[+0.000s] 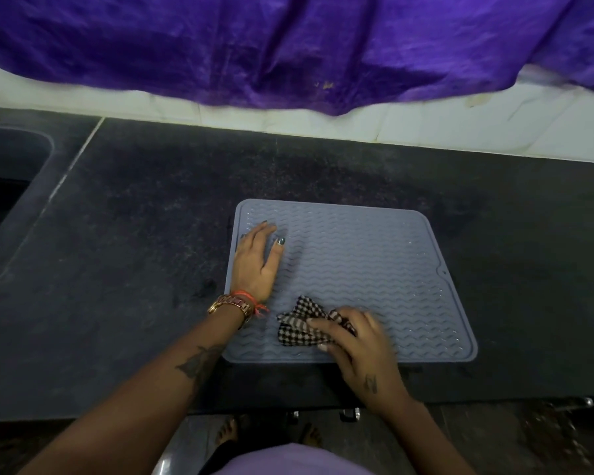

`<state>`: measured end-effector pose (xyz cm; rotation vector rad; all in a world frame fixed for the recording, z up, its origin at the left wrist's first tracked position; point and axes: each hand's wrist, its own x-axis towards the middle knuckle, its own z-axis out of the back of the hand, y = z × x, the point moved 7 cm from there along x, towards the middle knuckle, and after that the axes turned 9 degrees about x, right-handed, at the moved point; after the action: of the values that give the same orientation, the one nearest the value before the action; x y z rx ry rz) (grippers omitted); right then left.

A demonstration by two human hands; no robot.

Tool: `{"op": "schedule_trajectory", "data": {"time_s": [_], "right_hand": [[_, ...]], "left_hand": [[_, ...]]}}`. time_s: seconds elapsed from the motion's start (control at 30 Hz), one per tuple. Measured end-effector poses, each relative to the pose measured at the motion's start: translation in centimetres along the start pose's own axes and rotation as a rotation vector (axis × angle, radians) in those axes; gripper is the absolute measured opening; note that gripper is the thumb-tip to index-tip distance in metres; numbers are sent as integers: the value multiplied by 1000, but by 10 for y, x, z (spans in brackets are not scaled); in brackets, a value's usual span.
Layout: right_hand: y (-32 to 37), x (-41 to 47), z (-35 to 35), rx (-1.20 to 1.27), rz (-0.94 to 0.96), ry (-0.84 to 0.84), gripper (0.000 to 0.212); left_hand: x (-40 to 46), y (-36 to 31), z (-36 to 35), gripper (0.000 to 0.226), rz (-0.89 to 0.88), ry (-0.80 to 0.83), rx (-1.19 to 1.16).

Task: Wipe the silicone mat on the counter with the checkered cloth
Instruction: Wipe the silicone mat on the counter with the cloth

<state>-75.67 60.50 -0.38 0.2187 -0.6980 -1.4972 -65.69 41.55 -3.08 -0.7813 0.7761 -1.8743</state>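
The mat (357,269), grey-blue with wavy ridges, lies flat on the dark tabletop (134,217), right of the frame's centre and near the tabletop's lower edge. The cloth (297,325), bunched and checkered dark and light, sits on the lower left part of the mat, just above its lower rim.

The right hand (360,344) comes in from the lower right and lies on the cloth's right side. Its grip has the fingers curled over the bunched fabric, holding it down against the mat; most of the cloth sticks out to the left of the fingers. This hand is slightly blurred.

The left hand (258,258) rests flat on the mat's left side, above and left of the cloth and apart from it, fingers straight and spread, holding nothing. On its wrist are a gold bracelet (228,305) and an orange thread (251,298).

In the left of the frame a sink (11,173) is set into the tabletop. A purple sheet (288,46) hangs across the top of the frame over a white wall (460,128).
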Motion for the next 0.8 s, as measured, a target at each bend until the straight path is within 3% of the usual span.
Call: {"op": "schedule_trajectory", "data": {"time_s": [0.23, 0.5, 0.8], "right_hand": [[22, -7, -12, -36, 73, 50, 30], [38, 4, -34, -9, 140, 109, 31], [35, 33, -38, 45, 195, 119, 30]], "left_hand": [[0, 8, 17, 45, 60, -24, -117], [-5, 38, 44, 55, -48, 74, 538], [-8, 45, 51, 42, -77, 75, 587]]}}
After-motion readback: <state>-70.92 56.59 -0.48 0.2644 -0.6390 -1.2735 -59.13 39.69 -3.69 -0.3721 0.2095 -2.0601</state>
